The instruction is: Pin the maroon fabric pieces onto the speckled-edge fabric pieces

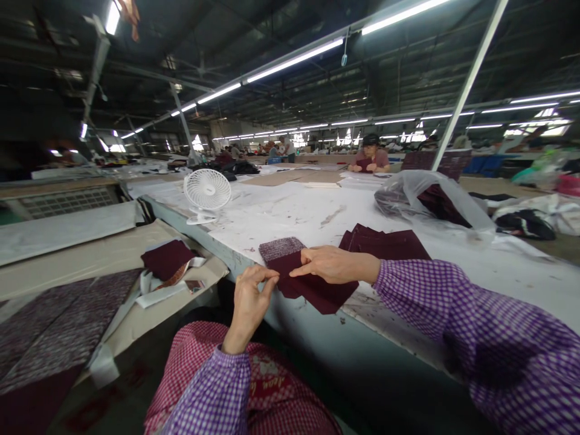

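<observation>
Cloth (333, 294): dark maroon, lying at the near edge of the tabletop (294, 208), with one corner over the rim; partly hidden beneath the right hand.
Patch (281, 246): speckled maroon and white, at the far left end of the cloth, just beyond both hands.
Left hand (251, 299): closed in a pinch, thumb to forefinger, on the left edge of the cloth (too small to tell whether a thread is caught there too).
Right hand (338, 264): laid palm down over the cloth, with one finger stretched toward the left fingertips, just short of touching; cannot tell whether gripping anything.
Stack (392, 243): more maroon pieces, just beyond the right wrist, overlapping loosely.
Fan (207, 190): white, upright near the left rim of the tabletop.
Bag (435, 199): clear plastic with dark maroon inside, farther off to the right.
Side surface (122, 238): to the left, bearing a maroon scrap (167, 260) and speckled panels (67, 314).
Clothing: purple checked sleeves (435, 296) and a red checked apron (194, 350).
Co-worker (372, 157): across the tabletop, also holding something maroon.
Overhead: lit tube lamps (294, 60) in long rows.
</observation>
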`<control>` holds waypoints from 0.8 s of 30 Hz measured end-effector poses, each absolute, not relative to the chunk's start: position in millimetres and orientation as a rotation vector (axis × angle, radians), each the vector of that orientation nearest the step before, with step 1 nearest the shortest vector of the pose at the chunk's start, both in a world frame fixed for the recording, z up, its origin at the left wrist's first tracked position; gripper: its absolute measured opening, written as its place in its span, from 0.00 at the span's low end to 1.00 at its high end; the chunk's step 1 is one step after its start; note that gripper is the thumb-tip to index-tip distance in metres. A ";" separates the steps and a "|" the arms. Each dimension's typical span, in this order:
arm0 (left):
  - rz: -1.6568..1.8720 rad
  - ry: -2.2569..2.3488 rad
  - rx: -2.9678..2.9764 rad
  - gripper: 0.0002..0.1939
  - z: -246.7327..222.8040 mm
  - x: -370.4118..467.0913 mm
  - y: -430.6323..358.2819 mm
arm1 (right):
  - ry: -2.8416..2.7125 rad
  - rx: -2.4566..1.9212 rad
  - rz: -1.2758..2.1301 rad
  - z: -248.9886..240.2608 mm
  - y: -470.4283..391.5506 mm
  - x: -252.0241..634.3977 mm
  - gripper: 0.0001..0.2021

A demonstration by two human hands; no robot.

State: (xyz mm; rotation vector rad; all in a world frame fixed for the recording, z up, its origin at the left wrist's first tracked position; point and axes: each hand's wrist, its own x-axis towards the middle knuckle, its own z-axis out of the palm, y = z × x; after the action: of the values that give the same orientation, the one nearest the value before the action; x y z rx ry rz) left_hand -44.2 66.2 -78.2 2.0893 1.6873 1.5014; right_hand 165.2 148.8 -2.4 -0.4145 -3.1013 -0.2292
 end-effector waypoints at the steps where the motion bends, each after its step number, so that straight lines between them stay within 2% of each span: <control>1: 1.472 1.717 2.111 0.04 -77.7 -41.2 66.1 | -3.101 -0.412 -0.225 -2.5 148.8 165.3 0.27; 13: 1.266 1.804 2.759 0.09 -78.1 -34.2 66.1 | -3.166 -0.390 -0.195 1.8 150.8 163.7 0.31; 20: 1.664 1.675 2.282 0.10 -79.2 -53.7 64.7 | -3.212 -0.429 -0.328 8.8 137.0 153.8 0.31; 24: 1.693 1.584 2.150 0.09 -79.3 -53.2 62.5 | -3.142 -0.543 -0.064 9.6 146.8 156.3 0.30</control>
State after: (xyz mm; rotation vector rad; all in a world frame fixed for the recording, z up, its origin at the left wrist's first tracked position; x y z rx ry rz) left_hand -53.2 62.5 -79.3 2.1499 1.5842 1.6931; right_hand 156.3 146.8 9.6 -0.5427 -3.1423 -0.0636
